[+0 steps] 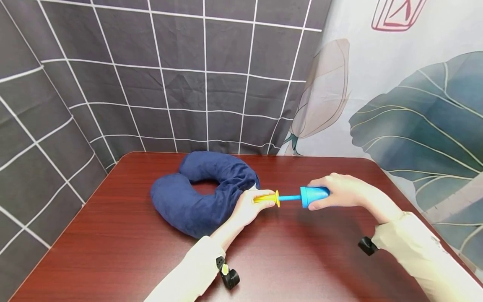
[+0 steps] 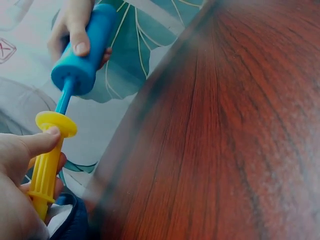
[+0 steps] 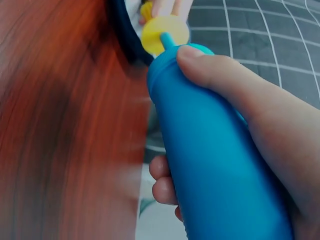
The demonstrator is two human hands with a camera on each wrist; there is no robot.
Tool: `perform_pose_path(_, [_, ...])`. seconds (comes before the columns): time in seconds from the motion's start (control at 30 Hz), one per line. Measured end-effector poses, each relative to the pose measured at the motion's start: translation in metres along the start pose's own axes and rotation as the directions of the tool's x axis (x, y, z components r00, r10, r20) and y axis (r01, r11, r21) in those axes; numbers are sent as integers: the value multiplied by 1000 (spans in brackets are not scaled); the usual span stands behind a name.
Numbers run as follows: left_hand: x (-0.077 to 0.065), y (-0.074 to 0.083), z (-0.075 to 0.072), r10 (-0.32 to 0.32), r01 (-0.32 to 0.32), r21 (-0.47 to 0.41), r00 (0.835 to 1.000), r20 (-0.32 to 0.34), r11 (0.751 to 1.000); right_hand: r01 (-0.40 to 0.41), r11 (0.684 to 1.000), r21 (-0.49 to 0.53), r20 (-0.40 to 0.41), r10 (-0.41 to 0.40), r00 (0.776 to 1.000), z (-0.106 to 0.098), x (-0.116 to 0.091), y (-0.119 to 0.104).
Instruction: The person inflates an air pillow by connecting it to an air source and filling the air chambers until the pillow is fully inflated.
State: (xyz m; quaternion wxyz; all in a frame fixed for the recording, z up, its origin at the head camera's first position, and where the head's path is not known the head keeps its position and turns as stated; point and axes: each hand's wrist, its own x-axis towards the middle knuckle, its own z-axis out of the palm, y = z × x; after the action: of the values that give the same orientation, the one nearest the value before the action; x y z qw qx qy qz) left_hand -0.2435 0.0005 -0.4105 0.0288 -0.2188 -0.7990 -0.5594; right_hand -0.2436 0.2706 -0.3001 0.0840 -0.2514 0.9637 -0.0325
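Observation:
A hand pump with a blue barrel (image 1: 315,195) and a yellow ribbed end (image 2: 46,170) is held level over the table between both hands. My left hand (image 1: 249,205) grips the yellow end, its thumb just under the round flange (image 2: 56,123). Around the blue barrel wrap the fingers of my right hand (image 1: 341,191), with the thumb near the barrel's rim in the right wrist view. A short blue rod (image 1: 289,198) shows between the two parts. Right behind my left hand lies a navy U-shaped neck pillow (image 1: 188,205), with a bit of white (image 2: 59,220) at its edge.
The reddish-brown wooden table (image 1: 124,251) spreads under the pillow and both forearms. A dark grid-patterned curtain (image 1: 181,84) hangs behind and to the left; a pale curtain with leaf prints (image 1: 426,126) hangs at the right. Black wrist cameras (image 1: 228,274) sit at both sleeves.

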Motion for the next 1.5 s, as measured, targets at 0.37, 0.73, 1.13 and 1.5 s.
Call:
perform_pose_path(0.37, [-2,-1,1,10,-10,26,1000,-2,1000,-27,996,83,-30,30,999,-7,-34,34])
perform_pose_path(0.73, [-1,0,3,36,-36,45,999,2,998,-74,981,182,-14,78,997,-13,-67,54])
perform_pose_path(1.13, [3,-1,0,23,-23,-25,1000,7,999,-9,984,179,-14,12,1000,-7,-35,39])
perform_pose_path(1.5, [3,0,-1,0,0,-49,1000,-1,999,37,980,197,51,-48,998,3,11,12])
